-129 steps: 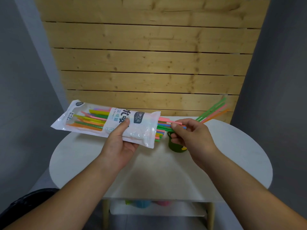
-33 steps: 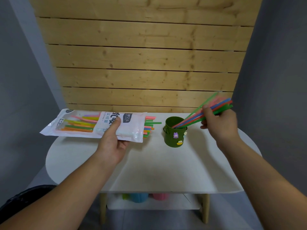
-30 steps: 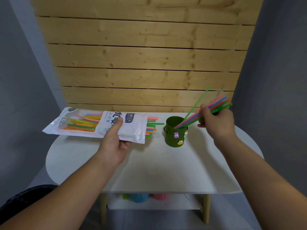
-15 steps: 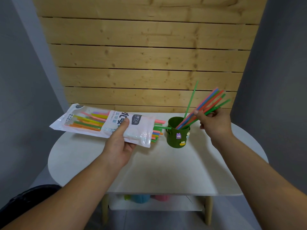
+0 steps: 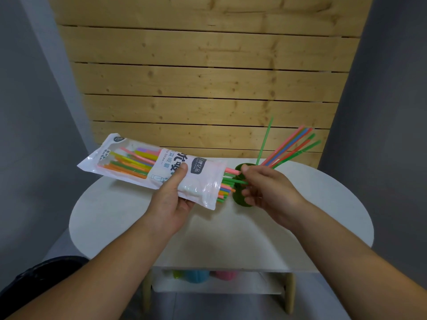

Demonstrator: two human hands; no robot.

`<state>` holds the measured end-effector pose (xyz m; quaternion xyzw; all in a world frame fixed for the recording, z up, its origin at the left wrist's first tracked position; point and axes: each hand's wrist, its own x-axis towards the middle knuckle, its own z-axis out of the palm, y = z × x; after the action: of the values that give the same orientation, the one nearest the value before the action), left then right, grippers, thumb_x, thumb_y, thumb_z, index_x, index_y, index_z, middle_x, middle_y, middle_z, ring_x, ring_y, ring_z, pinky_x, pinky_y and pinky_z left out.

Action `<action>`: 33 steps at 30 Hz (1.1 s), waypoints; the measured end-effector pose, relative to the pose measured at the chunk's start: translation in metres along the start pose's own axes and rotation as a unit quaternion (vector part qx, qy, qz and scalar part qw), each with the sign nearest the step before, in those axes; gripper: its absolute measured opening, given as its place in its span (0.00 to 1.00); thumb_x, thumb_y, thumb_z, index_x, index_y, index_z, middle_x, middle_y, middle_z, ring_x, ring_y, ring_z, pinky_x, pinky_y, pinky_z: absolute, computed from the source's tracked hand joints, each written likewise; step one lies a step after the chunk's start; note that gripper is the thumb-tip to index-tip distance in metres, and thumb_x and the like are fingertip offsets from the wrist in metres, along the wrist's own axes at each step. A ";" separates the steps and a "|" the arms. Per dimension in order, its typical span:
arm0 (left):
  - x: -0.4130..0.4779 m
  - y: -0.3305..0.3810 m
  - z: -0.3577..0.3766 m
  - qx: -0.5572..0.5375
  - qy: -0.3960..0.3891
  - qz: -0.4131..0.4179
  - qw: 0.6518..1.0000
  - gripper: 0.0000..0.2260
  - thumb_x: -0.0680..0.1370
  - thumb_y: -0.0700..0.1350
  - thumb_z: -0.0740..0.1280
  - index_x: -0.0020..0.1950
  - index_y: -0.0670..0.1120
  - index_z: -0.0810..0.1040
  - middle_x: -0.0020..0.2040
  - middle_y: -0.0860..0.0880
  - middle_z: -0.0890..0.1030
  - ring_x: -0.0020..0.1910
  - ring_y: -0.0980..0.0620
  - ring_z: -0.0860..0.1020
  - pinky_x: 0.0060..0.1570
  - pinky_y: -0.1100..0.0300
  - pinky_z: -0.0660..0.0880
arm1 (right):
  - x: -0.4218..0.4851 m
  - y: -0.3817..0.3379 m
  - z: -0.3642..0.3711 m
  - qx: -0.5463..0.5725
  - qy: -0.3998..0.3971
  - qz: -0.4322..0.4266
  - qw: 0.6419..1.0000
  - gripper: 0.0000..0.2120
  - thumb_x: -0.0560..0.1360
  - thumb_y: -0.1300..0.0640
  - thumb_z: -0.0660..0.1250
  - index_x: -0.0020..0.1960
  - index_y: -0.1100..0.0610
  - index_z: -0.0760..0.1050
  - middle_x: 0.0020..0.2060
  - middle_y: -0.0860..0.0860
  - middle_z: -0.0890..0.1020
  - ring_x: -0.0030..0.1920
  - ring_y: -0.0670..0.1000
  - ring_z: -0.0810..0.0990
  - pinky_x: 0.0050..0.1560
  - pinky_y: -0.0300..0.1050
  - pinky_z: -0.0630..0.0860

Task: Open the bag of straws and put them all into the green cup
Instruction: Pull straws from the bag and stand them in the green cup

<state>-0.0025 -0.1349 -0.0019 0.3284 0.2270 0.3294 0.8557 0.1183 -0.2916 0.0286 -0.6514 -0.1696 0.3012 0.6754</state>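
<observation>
The near half of the white table (image 5: pixel 208 239) lies bare under both forearms. Around the green cup (image 5: pixel 237 198) it is tight: the bag (image 5: pixel 161 167) mouth just left of it, the right hand (image 5: pixel 265 190) in front, and straws (image 5: pixel 288 148) fanning from it up and right.

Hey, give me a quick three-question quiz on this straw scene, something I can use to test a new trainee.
1. True or false: the green cup is empty.
2. Which hand grips the bag?
3. The bag's end with straw ends poking out points: A toward the cup, B at the wall, C at the floor.
Key: 1 false, straws lean in it; 2 left hand; 3 A.
</observation>
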 end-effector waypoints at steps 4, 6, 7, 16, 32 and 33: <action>-0.003 -0.001 0.003 0.014 -0.016 -0.002 1.000 0.12 0.78 0.42 0.71 0.61 0.51 0.79 0.53 0.47 0.87 0.50 0.48 0.86 0.50 0.46 0.83 | 0.003 0.002 0.009 -0.034 0.001 -0.035 0.999 0.09 0.74 0.58 0.73 0.53 0.59 0.81 0.37 0.56 0.78 0.32 0.49 0.74 0.32 0.41 0.74; -0.004 0.000 0.002 0.022 -0.019 -0.001 1.000 0.12 0.78 0.42 0.71 0.61 0.51 0.79 0.53 0.47 0.87 0.49 0.48 0.87 0.47 0.48 0.84 | 0.006 0.003 0.010 -0.042 0.005 -0.040 0.998 0.06 0.74 0.59 0.74 0.50 0.59 0.83 0.36 0.56 0.80 0.33 0.49 0.76 0.33 0.39 0.75; -0.004 0.001 0.001 0.025 -0.019 -0.001 0.999 0.13 0.78 0.43 0.71 0.62 0.51 0.79 0.53 0.47 0.87 0.49 0.48 0.87 0.47 0.48 0.84 | 0.008 0.003 0.010 -0.042 0.006 -0.040 0.998 0.05 0.74 0.60 0.74 0.49 0.60 0.83 0.36 0.57 0.81 0.33 0.49 0.76 0.33 0.39 0.77; -0.001 0.014 -0.003 -0.016 0.010 0.000 1.000 0.15 0.78 0.42 0.71 0.64 0.49 0.78 0.54 0.47 0.87 0.53 0.48 0.86 0.55 0.47 0.81 | 0.009 -0.006 -0.006 -0.001 0.026 -0.042 0.999 0.03 0.75 0.66 0.71 0.47 0.64 0.82 0.36 0.58 0.80 0.32 0.49 0.78 0.35 0.37 0.80; -0.005 0.009 0.000 -0.017 0.009 -0.003 1.000 0.15 0.78 0.41 0.72 0.63 0.50 0.78 0.53 0.46 0.87 0.51 0.48 0.86 0.47 0.47 0.83 | -0.003 -0.003 0.007 -0.053 0.023 -0.075 0.996 0.14 0.71 0.60 0.76 0.56 0.61 0.81 0.37 0.58 0.81 0.30 0.48 0.77 0.31 0.39 0.77; -0.005 0.009 0.000 -0.017 0.010 -0.003 1.000 0.15 0.77 0.41 0.72 0.64 0.50 0.78 0.54 0.46 0.87 0.51 0.47 0.86 0.47 0.47 0.84 | -0.003 -0.003 0.007 -0.060 0.023 -0.073 0.995 0.12 0.72 0.61 0.75 0.54 0.61 0.81 0.36 0.58 0.80 0.28 0.48 0.77 0.30 0.38 0.76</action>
<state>-0.0096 -0.1333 0.0054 0.3103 0.2306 0.3338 0.8597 0.1119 -0.2878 0.0329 -0.6835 -0.2190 0.2252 0.6589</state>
